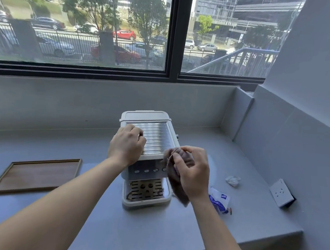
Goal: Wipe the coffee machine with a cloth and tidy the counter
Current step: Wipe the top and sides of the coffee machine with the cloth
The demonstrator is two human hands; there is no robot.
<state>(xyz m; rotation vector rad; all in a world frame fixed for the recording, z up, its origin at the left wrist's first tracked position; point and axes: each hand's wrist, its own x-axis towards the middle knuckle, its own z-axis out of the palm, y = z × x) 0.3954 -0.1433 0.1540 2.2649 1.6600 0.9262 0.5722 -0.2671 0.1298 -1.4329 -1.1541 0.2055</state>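
Observation:
A white coffee machine (155, 138) stands in the middle of the grey counter (132, 230), with a ribbed metal top and a slotted drip tray at its base. My left hand (127, 145) rests on the machine's front left top corner, fingers curled against it. My right hand (192, 172) grips a bunched brownish-purple cloth (177, 187) at the machine's front right corner, over the row of buttons. The cloth hangs down beside the drip tray.
A wooden tray (35, 176) lies on the counter to the left. To the right lie a crumpled white tissue (233, 180) and a blue and white wrapper (220, 201). A white socket box (281, 193) sits by the right wall. A window runs behind.

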